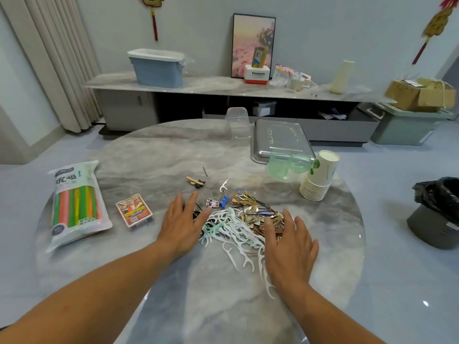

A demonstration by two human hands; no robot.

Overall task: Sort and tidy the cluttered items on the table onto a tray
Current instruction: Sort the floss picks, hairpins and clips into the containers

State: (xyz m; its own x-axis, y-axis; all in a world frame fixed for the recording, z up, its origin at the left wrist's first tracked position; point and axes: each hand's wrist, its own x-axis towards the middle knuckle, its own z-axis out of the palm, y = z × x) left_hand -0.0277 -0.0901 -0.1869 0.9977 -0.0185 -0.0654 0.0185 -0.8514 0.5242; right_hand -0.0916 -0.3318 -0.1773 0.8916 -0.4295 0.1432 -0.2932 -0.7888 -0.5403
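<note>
A heap of white and pale green floss picks lies mid-table, mixed with gold hair clips and small binder clips. My left hand lies flat with straight fingers at the heap's left edge. On the heap's right side rests my right hand, fingers spread over the clips and picks. A metal tray sits at the far right of the table. One gold and black clip and a stray floss pick lie apart, beyond the heap.
A bag of coloured straws and a card box lie at left. A stack of paper cups, green plastic lids on a clear container and a clear box stand near the tray. A black-bagged bin stands right of the table.
</note>
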